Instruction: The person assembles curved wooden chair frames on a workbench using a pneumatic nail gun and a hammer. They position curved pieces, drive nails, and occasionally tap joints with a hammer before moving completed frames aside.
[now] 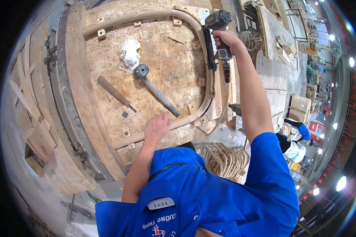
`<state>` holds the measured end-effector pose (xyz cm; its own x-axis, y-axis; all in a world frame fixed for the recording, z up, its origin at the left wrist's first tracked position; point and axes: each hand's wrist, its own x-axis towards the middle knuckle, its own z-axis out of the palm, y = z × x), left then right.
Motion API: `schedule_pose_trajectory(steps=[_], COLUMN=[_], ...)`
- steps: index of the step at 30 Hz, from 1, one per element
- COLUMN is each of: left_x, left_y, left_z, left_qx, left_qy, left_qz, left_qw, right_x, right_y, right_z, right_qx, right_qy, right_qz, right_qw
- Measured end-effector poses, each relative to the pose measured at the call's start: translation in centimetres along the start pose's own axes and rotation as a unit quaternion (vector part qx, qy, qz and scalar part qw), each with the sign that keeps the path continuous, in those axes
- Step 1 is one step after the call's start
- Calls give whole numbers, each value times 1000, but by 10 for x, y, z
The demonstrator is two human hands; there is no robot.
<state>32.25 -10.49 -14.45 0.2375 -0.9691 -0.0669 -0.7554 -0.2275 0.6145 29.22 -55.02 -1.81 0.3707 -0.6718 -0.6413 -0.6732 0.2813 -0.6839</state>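
A U-shaped bent wooden rail (205,106) lies on a worn wooden board (103,59), between small wooden blocks fixed to it. At the rail's far right corner, my right hand (226,41) is closed round the grip of a black air nail gun (218,20), whose magazine lies along the rail. My left hand (158,127) rests on the rail's near side, fingers stretched forward and nothing seen in them. Just beyond its fingertips ends the handle of a round-headed mallet (158,93). A wooden-handled chisel (114,91) and a crumpled white cloth (130,52) lie farther left.
An air hose (224,112) hangs from the nail gun past the board's right edge. Several bent wooden pieces (225,160) are stacked below the near edge. Wood strips (29,87) lie at left. Another person in blue (294,144) is at the far right.
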Motion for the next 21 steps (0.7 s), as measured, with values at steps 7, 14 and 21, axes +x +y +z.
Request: schedule_pose_trajectory(steps=[7, 14, 21], left_x=[-4, -3, -5], left_y=[1, -2, -5], left_z=[1, -1, 4], left_qx=[12, 10, -8], left_qy=[11, 22, 40], left_qz=[-4, 2, -1], left_qw=[1000, 1000, 999], right_x=[-2, 16, 23], right_y=[-45, -63, -69], right_z=[41, 79, 94], right_qx=[85, 67, 54], right_qy=[-35, -65, -75], right_qz=[-70, -78, -74], right_qw=[993, 993, 993])
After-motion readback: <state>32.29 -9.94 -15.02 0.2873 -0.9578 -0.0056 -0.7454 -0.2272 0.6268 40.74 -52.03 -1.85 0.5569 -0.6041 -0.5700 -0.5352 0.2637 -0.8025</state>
